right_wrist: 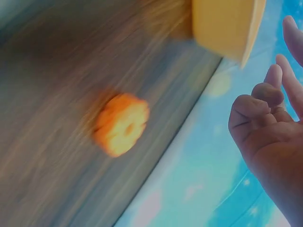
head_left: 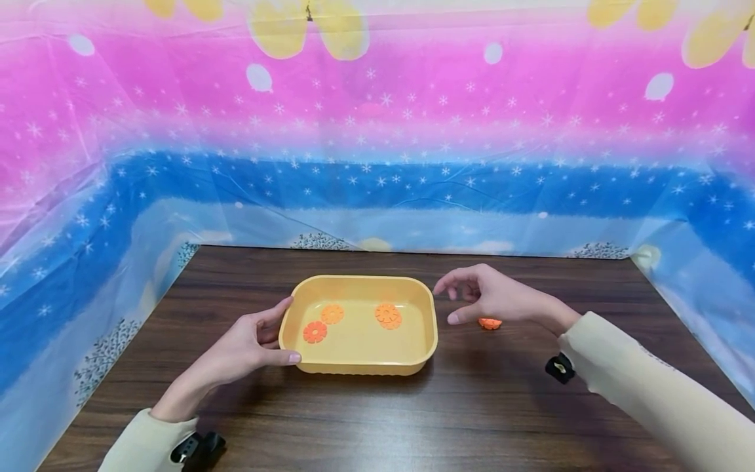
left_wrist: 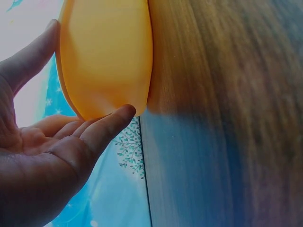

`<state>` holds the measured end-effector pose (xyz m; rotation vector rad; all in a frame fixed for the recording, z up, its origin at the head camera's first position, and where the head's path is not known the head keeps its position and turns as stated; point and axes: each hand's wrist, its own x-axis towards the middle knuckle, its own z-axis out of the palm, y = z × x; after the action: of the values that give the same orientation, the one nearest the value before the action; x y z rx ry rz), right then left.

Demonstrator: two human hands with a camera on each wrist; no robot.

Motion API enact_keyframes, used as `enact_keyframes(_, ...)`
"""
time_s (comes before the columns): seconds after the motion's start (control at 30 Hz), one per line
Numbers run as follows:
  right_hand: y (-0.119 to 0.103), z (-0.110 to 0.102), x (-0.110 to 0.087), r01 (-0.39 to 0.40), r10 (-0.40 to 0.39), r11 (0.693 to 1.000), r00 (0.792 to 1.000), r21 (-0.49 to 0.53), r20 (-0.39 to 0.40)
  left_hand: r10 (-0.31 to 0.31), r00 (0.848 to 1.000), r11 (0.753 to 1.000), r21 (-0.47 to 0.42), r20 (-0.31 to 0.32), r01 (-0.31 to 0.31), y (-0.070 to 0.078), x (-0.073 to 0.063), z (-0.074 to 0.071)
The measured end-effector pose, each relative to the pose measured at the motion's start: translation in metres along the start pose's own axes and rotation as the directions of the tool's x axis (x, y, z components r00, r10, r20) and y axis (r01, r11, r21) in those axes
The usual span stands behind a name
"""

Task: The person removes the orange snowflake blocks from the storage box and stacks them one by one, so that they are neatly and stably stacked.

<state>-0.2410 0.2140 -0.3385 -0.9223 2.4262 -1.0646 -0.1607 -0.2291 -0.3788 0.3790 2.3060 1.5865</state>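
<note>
A yellow rectangular basin (head_left: 360, 354) with rounded corners stands in the middle of the table. Several orange, flower-shaped discs lie inside it: a redder disc (head_left: 315, 332) and a paler one (head_left: 332, 314) on the left, and an overlapping pair (head_left: 387, 314) on the right. My left hand (head_left: 248, 344) grips the basin's left end, its thumb at the front corner. My right hand (head_left: 492, 298) hovers by the right rim, fingers loosely bent, thumb apart, nothing between them. Below that hand, another orange flower-shaped disc (right_wrist: 122, 125) rests on the wood, partly covered in the head view.
The dark wooden table (head_left: 377, 419) extends to a back edge against a pink and blue cloth backdrop (head_left: 389, 177), which also flanks both sides. Each cream sleeve has a black wrist device, one on the left (head_left: 199, 450) and one on the right (head_left: 560, 368).
</note>
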Motion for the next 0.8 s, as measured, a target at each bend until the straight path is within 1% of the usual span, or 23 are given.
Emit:
enact_keyframes(0.13,-0.014,0.007,0.014,0.050,-0.050,0.999,0.998,0.015,0.039,-0.002,1.000,1.000,0.001,0.000,0.002,0.000,0.000,0.000)
enact_keyframes(0.3,-0.025,0.014,0.032,0.115,-0.117,0.993,0.990,0.029,0.084,0.000,1.000,1.000,-0.004,0.003,0.000,0.000,0.000,0.000)
enact_keyframes(0.37,-0.028,0.017,0.039,0.128,-0.130,0.991,0.987,0.027,0.098,-0.001,1.000,1.000,-0.007,0.003,0.001,0.000,0.000,0.000)
enact_keyframes(0.57,-0.034,0.027,0.059,0.128,-0.133,0.991,0.983,0.043,0.130,0.003,1.000,1.000,-0.002,0.001,-0.003,0.000,0.000,0.000)
enact_keyframes(0.8,-0.034,0.040,0.080,0.112,-0.114,0.993,0.983,0.023,0.145,0.014,1.000,1.000,0.001,0.001,-0.014,-0.001,0.000,-0.001)
